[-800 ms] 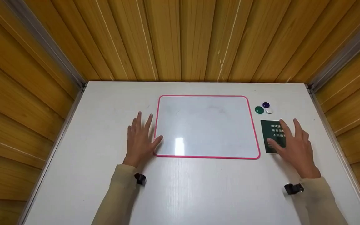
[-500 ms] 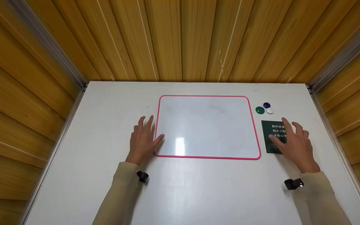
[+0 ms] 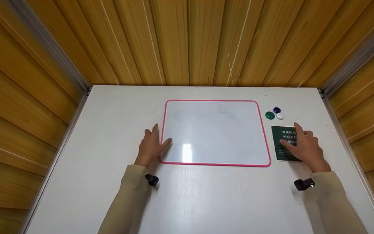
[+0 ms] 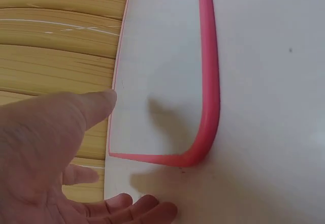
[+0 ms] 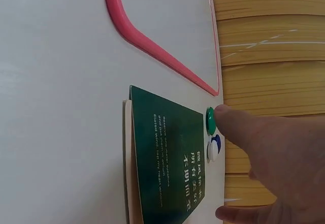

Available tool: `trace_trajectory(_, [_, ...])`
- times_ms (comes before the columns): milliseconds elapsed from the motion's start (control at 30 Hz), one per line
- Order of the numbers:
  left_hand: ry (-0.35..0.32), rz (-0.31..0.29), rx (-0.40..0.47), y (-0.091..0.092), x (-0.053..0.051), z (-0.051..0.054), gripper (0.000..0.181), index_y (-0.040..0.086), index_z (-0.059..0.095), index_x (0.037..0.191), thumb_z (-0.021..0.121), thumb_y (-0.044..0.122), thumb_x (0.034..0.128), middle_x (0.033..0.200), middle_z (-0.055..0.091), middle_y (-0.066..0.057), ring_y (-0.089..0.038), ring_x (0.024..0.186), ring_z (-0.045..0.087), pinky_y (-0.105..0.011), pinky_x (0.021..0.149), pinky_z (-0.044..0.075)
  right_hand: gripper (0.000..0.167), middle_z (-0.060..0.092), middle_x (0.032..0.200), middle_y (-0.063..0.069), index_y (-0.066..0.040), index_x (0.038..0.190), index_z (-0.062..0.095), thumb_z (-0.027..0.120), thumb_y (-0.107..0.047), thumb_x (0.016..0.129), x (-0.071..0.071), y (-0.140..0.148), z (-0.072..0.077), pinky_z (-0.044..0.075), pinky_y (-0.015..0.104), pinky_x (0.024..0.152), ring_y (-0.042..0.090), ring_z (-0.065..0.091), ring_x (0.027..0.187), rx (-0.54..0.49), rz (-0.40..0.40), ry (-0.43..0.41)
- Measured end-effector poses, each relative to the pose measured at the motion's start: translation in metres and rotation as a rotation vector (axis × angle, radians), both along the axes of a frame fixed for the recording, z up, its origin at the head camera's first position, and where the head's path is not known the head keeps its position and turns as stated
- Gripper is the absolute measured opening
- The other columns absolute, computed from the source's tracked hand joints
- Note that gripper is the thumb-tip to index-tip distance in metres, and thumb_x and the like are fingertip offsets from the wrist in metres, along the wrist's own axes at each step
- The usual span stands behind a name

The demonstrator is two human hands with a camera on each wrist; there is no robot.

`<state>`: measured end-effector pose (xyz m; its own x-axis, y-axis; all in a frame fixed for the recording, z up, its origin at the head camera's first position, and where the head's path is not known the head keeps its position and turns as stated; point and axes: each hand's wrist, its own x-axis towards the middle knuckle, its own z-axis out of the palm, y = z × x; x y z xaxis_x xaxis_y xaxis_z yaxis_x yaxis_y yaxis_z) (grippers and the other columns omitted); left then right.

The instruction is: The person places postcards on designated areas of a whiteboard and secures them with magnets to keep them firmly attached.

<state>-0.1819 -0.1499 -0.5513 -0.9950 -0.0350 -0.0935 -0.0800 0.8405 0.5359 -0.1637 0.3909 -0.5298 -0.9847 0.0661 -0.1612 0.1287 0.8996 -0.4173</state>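
A whiteboard [image 3: 211, 130] with a pink frame lies flat on the white table. My left hand [image 3: 149, 148] hovers at its left edge, thumb over the board and fingers outside the frame [image 4: 208, 71]; its shadow falls apart from it, and nothing is held. To the right of the board lies a dark green notebook [image 3: 281, 151] with white lettering. My right hand [image 3: 308, 149] is above the notebook's right side, hiding part of the cover, with thumb and fingers spread around nothing. In the right wrist view the notebook's cover [image 5: 162, 158] stands slightly off its pages.
Beyond the notebook sit three round magnets, one green [image 3: 269, 115], one dark blue [image 3: 277, 110] and one white [image 3: 280, 116], close together. Wood-look panels [image 3: 203, 42] wall the table [image 3: 200, 201] at the back and both sides.
My left hand has shifted right, closer to the board's frame, and its fingers have bent downward. The right hand has moved slightly, its fingers more bent. The board, notebook and magnets stay put.
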Motion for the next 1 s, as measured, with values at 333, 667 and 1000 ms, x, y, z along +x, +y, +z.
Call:
trace_trajectory(333, [-0.045, -0.001, 0.103, 0.0053, 0.0001, 0.0005, 0.089, -0.008, 0.039, 0.152, 0.081, 0.037, 0.0885, 0.140, 0.052, -0.029, -0.039, 0.126, 0.053, -0.053, 0.108, 0.043, 0.103, 0.024, 0.141, 0.050, 0.004, 0.160, 0.002, 0.065, -0.047, 0.098, -0.0024, -0.0006, 0.0057, 0.034, 0.079, 0.096, 0.063, 0.037, 0.115, -0.036, -0.059, -0.128])
trace_trajectory(667, [-0.036, 0.021, 0.131, 0.0084, -0.0002, -0.0003, 0.057, -0.004, 0.064, 0.121, 0.085, 0.033, 0.0840, 0.105, 0.063, -0.016, -0.030, 0.096, 0.060, -0.049, 0.090, 0.052, 0.096, 0.028, 0.140, 0.048, 0.011, 0.157, 0.008, 0.064, -0.042, 0.099, -0.0042, -0.0036, 0.0035, 0.035, 0.076, 0.098, 0.060, 0.036, 0.116, -0.040, -0.104, -0.151])
trace_trajectory(1000, [-0.063, 0.037, 0.156, 0.0102, 0.0000, -0.0005, 0.065, -0.002, 0.062, 0.134, 0.089, 0.026, 0.0816, 0.117, 0.066, -0.018, -0.033, 0.109, 0.064, -0.050, 0.097, 0.052, 0.091, 0.030, 0.134, 0.047, 0.013, 0.155, 0.015, 0.067, -0.036, 0.097, -0.0041, -0.0048, -0.0003, 0.038, 0.073, 0.091, 0.061, 0.034, 0.113, -0.033, -0.140, -0.153])
